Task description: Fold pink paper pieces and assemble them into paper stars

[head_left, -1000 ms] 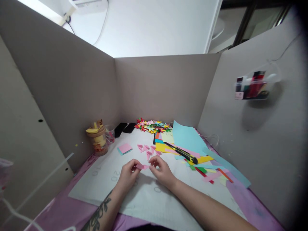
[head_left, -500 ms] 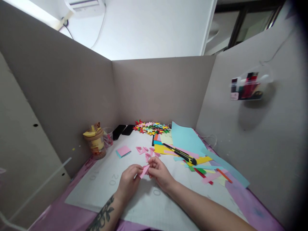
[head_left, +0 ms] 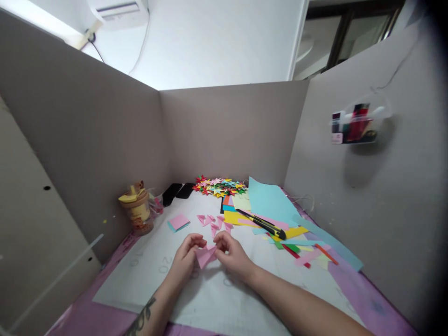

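Note:
A pink paper piece (head_left: 205,256), folded into a triangular shape, is held between both hands low over the white sheet (head_left: 140,280). My left hand (head_left: 189,254) pinches its left side, and my right hand (head_left: 233,254) grips its right edge with thumb and fingers. Just beyond my fingers lie several small folded pink triangles (head_left: 210,219). To their left rests a stack of square pink and blue paper (head_left: 179,221). A black and yellow utility knife (head_left: 262,224) lies on coloured paper strips right of the triangles.
Colourful folded paper stars (head_left: 220,185) are heaped at the back. Two black phones (head_left: 172,193) and a brown and yellow cup (head_left: 137,210) stand or lie at the left. A large light-blue sheet (head_left: 271,200) is at the right. Grey panels surround the table.
The pink paper between my hands has opened wider and shows a broader triangular face. My left hand has shifted slightly left, and the camera view has moved slightly.

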### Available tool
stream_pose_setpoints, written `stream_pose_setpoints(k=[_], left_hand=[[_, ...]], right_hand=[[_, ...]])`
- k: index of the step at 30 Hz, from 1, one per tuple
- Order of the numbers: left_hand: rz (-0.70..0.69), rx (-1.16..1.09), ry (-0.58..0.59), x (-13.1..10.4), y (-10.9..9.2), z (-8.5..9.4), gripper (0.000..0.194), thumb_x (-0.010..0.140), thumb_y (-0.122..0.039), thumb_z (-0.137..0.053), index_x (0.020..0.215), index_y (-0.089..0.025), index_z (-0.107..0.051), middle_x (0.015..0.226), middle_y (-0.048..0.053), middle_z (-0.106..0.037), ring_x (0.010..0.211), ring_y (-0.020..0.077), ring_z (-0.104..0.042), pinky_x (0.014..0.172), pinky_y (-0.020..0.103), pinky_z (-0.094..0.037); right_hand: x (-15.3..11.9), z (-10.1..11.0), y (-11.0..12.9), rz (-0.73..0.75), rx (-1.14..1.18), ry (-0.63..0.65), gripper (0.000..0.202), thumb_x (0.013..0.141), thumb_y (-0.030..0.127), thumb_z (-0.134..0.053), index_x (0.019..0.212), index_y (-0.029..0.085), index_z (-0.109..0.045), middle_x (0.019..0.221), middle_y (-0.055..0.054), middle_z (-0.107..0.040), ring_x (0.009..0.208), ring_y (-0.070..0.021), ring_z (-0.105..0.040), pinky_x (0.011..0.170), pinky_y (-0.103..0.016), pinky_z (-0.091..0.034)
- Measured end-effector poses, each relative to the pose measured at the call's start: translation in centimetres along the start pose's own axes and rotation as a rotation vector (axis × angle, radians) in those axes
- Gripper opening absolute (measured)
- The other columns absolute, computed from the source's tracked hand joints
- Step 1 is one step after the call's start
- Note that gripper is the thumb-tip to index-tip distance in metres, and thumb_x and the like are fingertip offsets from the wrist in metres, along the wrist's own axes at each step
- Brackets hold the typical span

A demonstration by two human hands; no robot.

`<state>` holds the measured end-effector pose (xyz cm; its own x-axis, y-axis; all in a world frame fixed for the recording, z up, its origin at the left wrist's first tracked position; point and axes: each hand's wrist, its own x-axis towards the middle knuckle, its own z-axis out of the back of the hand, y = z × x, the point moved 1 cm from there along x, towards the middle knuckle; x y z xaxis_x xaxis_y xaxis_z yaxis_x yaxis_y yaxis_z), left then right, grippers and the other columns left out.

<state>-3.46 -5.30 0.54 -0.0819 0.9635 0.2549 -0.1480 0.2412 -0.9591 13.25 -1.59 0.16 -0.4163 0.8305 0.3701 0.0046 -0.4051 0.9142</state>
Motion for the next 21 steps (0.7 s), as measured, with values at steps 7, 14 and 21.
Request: stream_pose_setpoints(k=[7,14,21], left_hand=[[0.098,-0.089,0.009,-0.1,-0.3,-0.1,0.038,0.082,-0.050,-0.045,0.097,-0.017,-0.054,0.089,0.007,-0.064,0.085,0.0185,-0.061,0.072,0.029,-0.046],[0.134,0.016,0.176,-0.1,-0.5,-0.9,0.025,0.072,-0.036,-0.063,0.083,-0.014,-0.058,0.070,0.001,-0.058,0.060,0.0109,-0.051,0.056,0.021,-0.038],[0.134,0.015,0.214,-0.1,-0.5,-1.0,0.022,0.072,-0.034,-0.062,0.076,-0.013,-0.057,0.064,-0.001,-0.054,0.056,0.0095,-0.046,0.053,0.020,-0.034]], right_hand=[[-0.1,0.2,-0.2,0.070,-0.099,0.068,0.032,0.067,0.004,-0.044,0.093,0.022,-0.045,0.061,0.007,-0.046,0.055,-0.0091,-0.043,0.055,-0.021,-0.035],[-0.3,-0.1,0.1,0.054,-0.113,0.092,0.032,0.068,0.004,-0.043,0.095,0.022,-0.043,0.060,0.008,-0.047,0.055,-0.0094,-0.044,0.055,-0.021,-0.034],[-0.1,-0.3,0.2,-0.019,0.049,0.058,0.028,0.069,0.006,-0.044,0.092,0.022,-0.042,0.069,0.005,-0.052,0.060,-0.0101,-0.049,0.058,-0.023,-0.037]])
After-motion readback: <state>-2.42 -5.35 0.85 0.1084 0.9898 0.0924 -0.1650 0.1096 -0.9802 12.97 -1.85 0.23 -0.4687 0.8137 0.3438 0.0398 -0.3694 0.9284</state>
